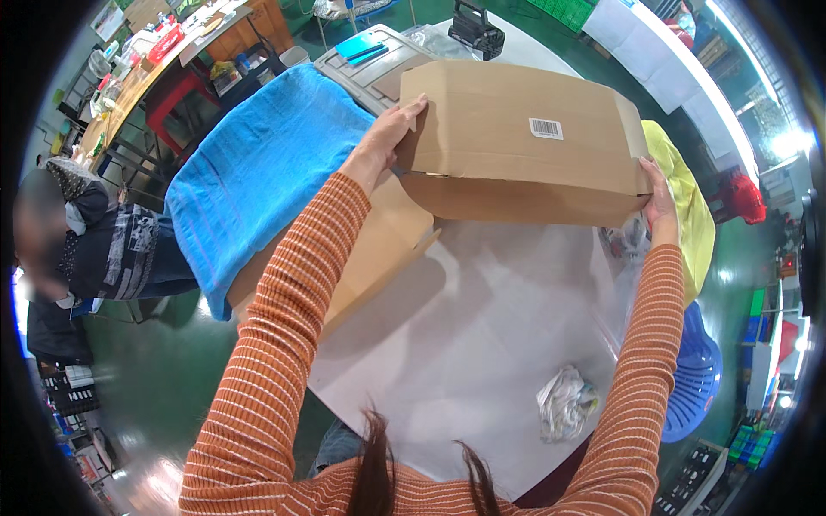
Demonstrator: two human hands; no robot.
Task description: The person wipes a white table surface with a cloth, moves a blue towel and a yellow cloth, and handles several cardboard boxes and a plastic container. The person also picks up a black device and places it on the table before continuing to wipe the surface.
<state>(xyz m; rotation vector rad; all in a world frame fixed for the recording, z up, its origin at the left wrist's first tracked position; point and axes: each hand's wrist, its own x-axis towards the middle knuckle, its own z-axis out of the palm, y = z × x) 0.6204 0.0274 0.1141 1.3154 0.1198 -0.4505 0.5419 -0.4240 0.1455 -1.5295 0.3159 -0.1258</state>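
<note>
A brown cardboard box (508, 129) with a white barcode label is held between my two hands, above the far part of the grey-white table (482, 344). My left hand (389, 136) grips its left end, fingers over the near left edge. At the box's right end my right hand (661, 198) is closed on the lower corner. The undersides of both hands are hidden. Another open cardboard box (379, 249) stands at the left, partly behind my left forearm, with a blue towel (267, 155) draped over its far side.
A crumpled white cloth (566, 402) lies at the table's near right. Yellow fabric (680, 198) and a blue plastic chair (693, 378) are at the right edge. Behind stand a grey bin lid (379, 64) and a black device (476, 33). A person (95, 232) is at the left.
</note>
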